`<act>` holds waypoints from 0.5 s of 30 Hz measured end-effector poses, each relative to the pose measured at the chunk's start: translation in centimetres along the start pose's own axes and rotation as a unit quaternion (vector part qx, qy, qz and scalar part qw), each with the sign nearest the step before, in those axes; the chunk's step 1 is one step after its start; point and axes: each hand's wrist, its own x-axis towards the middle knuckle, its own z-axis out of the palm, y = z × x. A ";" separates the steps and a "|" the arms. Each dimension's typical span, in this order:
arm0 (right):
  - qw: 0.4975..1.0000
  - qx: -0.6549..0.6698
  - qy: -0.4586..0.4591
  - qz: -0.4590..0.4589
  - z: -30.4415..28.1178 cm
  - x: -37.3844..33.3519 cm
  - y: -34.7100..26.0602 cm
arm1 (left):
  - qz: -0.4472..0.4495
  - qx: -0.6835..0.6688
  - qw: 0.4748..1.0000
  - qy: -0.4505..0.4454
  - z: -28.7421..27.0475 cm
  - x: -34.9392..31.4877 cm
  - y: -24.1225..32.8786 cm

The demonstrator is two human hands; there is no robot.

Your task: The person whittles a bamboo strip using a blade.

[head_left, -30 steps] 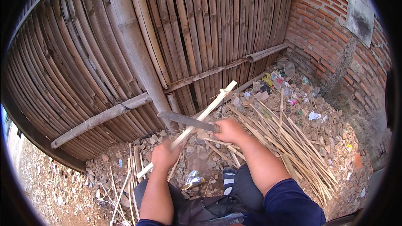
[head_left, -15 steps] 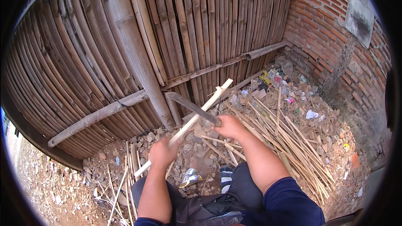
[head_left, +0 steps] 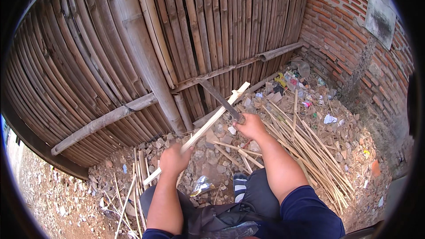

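A pale split bamboo strip (head_left: 207,126) slants up and to the right in front of me, with a knobby node near its far end. My left hand (head_left: 174,158) is closed round its lower part, and a short end sticks out below the fist. In my right hand (head_left: 250,126) is the handle of a machete (head_left: 220,98). Its long dark blade points up and left and crosses the strip near the upper end. Whether the edge touches the strip I cannot tell. My fingers hide most of the handle.
A bamboo wall (head_left: 212,26) with a thick post (head_left: 141,53) rises ahead, meeting a brick wall (head_left: 341,31) at right. A pile of bamboo strips (head_left: 305,150) lies right of my knees, more thin strips (head_left: 128,199) at left. Rubble and litter (head_left: 294,82) cover the ground.
My right hand has moved right, and the machete's blade has swung to a steeper angle, crossing the strip nearer its far end. The strip has shifted slightly right.
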 end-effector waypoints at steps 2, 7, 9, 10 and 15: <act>1.000 -0.005 0.009 -0.019 1.0 -0.1 0.1 | -0.002 0.004 1.000 -0.004 0.1 0.0 0.0; 0.987 -0.058 -0.036 -0.145 3.2 -0.5 -0.7 | -0.010 -0.004 1.000 -0.013 0.4 0.2 -0.2; 0.985 -0.066 -0.037 -0.153 2.9 -0.9 -1.2 | -0.004 -0.001 1.000 -0.011 0.7 0.3 -1.1; 0.983 -0.077 -0.036 -0.160 2.6 -1.0 -1.6 | 0.003 -0.001 1.000 -0.008 0.8 0.3 -1.4; 0.997 -0.033 -0.001 -0.073 0.9 -0.2 -0.4 | 0.027 -0.019 0.999 0.002 0.6 0.2 -0.6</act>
